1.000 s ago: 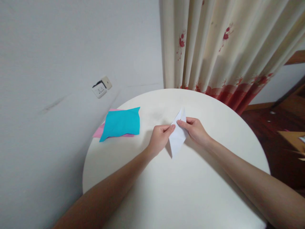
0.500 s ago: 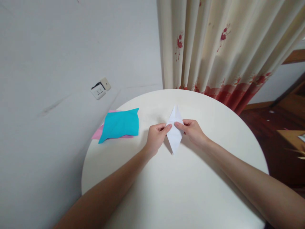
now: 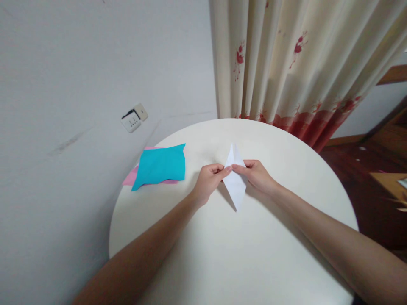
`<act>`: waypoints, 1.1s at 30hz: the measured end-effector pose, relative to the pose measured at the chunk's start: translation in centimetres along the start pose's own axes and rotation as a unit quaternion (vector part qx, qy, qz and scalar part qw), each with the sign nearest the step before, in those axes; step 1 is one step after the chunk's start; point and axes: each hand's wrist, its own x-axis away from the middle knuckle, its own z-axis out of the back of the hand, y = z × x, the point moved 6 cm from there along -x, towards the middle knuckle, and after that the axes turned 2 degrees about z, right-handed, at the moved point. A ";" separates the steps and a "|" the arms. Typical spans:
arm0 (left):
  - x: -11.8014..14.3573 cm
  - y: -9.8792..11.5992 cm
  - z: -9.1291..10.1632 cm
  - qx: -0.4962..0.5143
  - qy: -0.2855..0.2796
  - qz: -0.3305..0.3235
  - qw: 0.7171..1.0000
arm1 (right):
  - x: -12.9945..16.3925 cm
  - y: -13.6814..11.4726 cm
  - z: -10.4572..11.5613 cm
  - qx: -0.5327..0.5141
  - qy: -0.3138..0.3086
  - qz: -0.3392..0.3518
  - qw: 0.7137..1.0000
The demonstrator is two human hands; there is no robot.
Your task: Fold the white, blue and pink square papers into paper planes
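Since half a second back, the folded white paper (image 3: 235, 186) has tilted a bit: its lower tip now points further right and sits lower, and the fingertips of both hands have closed in until they nearly meet at its middle.

Nearest: two bare forearms come in from the bottom edge, left one from the lower left, right one from the lower right, both over the round white worktop (image 3: 241, 262). Left hand (image 3: 210, 182), grip pinched on the paper's left edge, thumb and forefinger together. Right hand (image 3: 257, 174), grip pinched on the paper's right edge, fingers curled. Paper is a long diamond shape, two pointed ends, upper tip splits into two flaps. It is held at about mid worktop; lower tip casts a shadow on the surface, cannot tell if it touches.

Further left on the worktop: a blue paper sheet (image 3: 160, 167), lying flat on a pink sheet (image 3: 129, 178) which peeks out beneath it, well apart from the hands.

Beyond: grey wall with a white wall socket (image 3: 133, 119). Behind the worktop's far edge hangs a cream curtain (image 3: 286, 63) with red flower print and a red hem. Dark wooden floor (image 3: 365, 186) at right.
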 end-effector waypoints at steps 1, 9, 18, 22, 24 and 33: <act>-0.1 0.3 0.1 0.012 -0.002 -0.005 1.000 | 0.1 0.0 -0.1 -0.001 -0.008 -0.009 1.000; -0.6 2.7 1.3 0.102 -0.073 -0.043 0.991 | 1.0 0.0 -1.5 0.007 -0.078 -0.051 0.996; -0.6 3.1 1.8 0.102 -0.067 -0.067 0.990 | 1.3 0.0 -1.8 0.033 -0.104 -0.058 0.992; -0.7 3.0 2.1 0.105 -0.060 -0.085 0.989 | 1.4 -0.1 -1.9 0.043 -0.109 -0.050 0.992; -0.8 3.0 2.3 0.100 -0.056 -0.094 0.989 | 1.4 -0.1 -1.9 0.049 -0.111 -0.048 0.991; -0.9 3.5 2.8 0.036 -0.016 -0.160 0.986 | 1.1 -0.1 -1.5 0.064 -0.104 -0.033 0.992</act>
